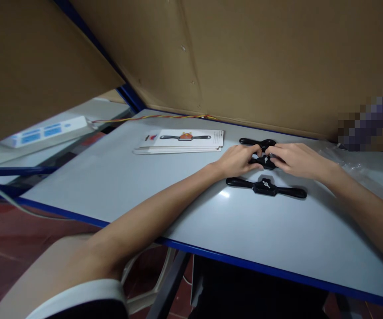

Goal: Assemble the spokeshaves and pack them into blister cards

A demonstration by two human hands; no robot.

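A black spokeshave (pixel 267 162) lies between my two hands, its middle with a silver screw showing and its handles covered by my fingers. My left hand (pixel 239 159) closes around its left end, thumb toward me. From the other side my right hand (pixel 289 158) grips the right end, fingers bent near the screw. Closer to me, a second spokeshave (pixel 265 188) lies flat on the table, untouched. Just behind my hands is a third spokeshave (pixel 254 142), partly hidden by my right hand.
A stack of printed cards (pixel 178 142) picturing a spokeshave lies left of my hands on the grey table (pixel 111 177). Clear plastic bags (pixel 353 166) are at the right. Behind stands a cardboard wall (pixel 244 62) with a cable (pixel 164 116) along its foot. A power strip (pixel 48 131) is far left.
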